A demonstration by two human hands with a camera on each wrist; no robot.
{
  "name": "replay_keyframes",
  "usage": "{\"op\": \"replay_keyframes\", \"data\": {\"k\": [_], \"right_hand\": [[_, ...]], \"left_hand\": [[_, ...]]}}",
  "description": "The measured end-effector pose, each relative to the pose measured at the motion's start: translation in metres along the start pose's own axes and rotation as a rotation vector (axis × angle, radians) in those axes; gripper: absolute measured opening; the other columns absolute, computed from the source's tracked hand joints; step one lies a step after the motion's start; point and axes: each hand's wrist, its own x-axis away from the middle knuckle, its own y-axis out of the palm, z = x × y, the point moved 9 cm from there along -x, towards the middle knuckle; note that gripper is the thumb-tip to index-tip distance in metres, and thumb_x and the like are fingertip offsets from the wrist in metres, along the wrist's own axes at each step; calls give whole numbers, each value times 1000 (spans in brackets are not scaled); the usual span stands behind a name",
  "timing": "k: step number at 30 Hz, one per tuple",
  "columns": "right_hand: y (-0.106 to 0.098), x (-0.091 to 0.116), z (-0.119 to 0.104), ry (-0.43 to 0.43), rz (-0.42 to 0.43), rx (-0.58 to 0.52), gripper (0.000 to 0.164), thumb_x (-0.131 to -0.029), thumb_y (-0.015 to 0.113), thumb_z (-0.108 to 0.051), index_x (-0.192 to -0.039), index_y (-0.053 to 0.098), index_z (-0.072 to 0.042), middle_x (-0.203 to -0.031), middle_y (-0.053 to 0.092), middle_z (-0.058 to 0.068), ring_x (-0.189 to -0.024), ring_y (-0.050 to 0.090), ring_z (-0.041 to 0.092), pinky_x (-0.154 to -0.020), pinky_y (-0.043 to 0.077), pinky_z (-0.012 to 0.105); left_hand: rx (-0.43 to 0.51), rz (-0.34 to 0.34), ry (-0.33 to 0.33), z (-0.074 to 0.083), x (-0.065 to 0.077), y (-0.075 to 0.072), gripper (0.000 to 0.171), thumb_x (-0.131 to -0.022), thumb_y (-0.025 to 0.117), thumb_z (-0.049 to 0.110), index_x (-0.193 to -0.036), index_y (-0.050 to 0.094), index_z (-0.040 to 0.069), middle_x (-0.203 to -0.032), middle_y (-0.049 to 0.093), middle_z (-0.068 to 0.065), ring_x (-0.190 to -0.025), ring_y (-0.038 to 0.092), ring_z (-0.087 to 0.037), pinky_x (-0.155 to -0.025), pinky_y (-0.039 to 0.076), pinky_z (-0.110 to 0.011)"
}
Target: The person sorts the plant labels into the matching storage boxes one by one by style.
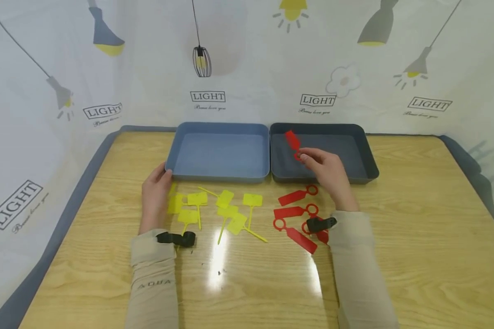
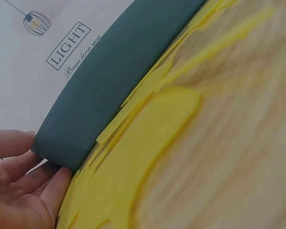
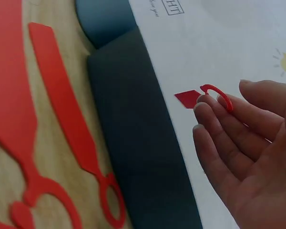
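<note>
In the head view my left hand (image 1: 155, 196) grips the near left corner of a blue tray (image 1: 218, 177). The left wrist view shows that hand's fingers (image 2: 19, 164) on both sides of the corner. My right hand (image 1: 327, 171) is over a dark grey tray (image 1: 364, 157), holding a red ring-ended tag (image 1: 292, 139) by its ring. In the right wrist view the tag's ring (image 3: 224, 98) lies at the fingertips, partly hidden by them. Several red tags (image 1: 298, 240) lie below the dark tray, one partly under the right wrist's strap. Several yellow T-shaped tags (image 1: 252, 199) lie before the blue tray.
The two trays stand side by side at the back of the wooden table (image 1: 428, 228). Behind them hangs a white cloth (image 1: 255, 68) printed with lamps. Each wrist carries a small black camera (image 1: 188, 239) on a strap.
</note>
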Motion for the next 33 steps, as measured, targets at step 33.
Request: {"op": "replay_keyframes", "data": {"k": [33], "right_hand": [[43,-3,3,-21,-149,397,34,-90,52,-30,-116,60,-10,-115,57,10,-105,49,29,-91,39,46]], "left_hand": [[48,-19,5,1,-1,0,45,-93,48,16,-136,37,9,-140,34,-8,-125,34,-14,-100,32,-23]]}}
